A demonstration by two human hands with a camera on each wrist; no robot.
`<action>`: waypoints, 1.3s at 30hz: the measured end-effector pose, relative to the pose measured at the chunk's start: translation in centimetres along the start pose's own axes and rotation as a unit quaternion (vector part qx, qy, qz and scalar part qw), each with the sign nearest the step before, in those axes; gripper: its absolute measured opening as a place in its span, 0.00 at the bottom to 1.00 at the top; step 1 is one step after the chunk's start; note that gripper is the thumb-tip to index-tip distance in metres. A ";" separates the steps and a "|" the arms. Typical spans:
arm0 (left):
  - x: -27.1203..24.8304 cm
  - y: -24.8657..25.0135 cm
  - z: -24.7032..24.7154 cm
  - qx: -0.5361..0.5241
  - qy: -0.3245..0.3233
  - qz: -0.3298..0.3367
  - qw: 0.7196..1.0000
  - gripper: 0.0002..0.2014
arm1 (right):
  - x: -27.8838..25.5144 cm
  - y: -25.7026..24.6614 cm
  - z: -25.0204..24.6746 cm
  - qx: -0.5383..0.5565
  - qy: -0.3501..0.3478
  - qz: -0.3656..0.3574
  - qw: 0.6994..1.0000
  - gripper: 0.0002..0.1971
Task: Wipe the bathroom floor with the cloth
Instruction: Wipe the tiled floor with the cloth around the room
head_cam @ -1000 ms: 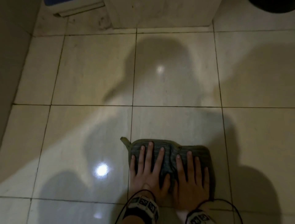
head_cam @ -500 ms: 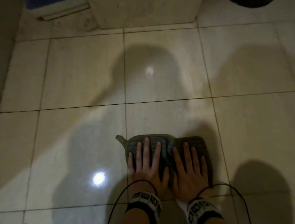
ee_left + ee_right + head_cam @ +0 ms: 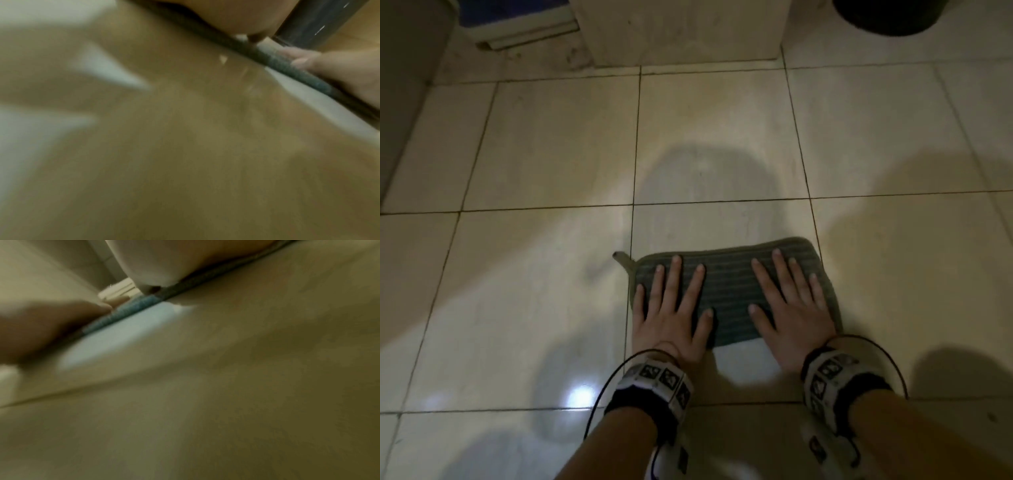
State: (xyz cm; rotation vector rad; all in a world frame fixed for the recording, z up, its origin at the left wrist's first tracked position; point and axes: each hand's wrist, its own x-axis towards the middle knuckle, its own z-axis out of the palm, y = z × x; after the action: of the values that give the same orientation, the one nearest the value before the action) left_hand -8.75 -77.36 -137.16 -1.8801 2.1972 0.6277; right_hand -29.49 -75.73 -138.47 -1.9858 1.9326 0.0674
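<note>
A grey-green ribbed cloth lies flat on the glossy beige tiled floor, with a small loop tab at its far left corner. My left hand presses flat on the cloth's left half, fingers straight and spread. On the right half my right hand presses the same way. In the left wrist view the cloth edge shows side-on with the other hand on it. The right wrist view is blurred; the cloth runs under my palm.
A pale pedestal or cabinet base stands at the far middle. A dark round object sits at the far right, a blue and white item at the far left. A wall borders the left.
Both hands have slid the cloth to the right and spread further apart on it. The cloth now lies flatter, without the bunch between the hands.
</note>
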 end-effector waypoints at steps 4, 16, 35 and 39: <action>6.6 2.6 -2.1 -0.012 0.003 -0.001 1.000 0.32 | 5.7 1.7 -2.1 -0.020 -0.010 0.058 0.998 0.32; 9.3 6.7 -2.2 0.015 0.011 -0.011 1.000 0.33 | 6.0 3.8 -3.3 -0.016 -0.017 0.074 0.997 0.33; -10.9 6.7 7.2 -0.005 0.028 -0.029 0.999 0.38 | -13.4 1.6 2.8 0.000 -0.027 0.075 0.997 0.33; -8.9 7.3 5.2 0.000 0.000 -0.026 1.000 0.37 | -12.2 2.1 2.6 0.026 -0.025 0.090 0.995 0.33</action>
State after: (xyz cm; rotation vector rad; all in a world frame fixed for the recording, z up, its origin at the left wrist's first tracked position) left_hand -14.98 -66.35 -136.79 -1.9313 2.1408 0.6182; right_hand -31.72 -63.29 -137.92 -1.7548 2.0547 0.1114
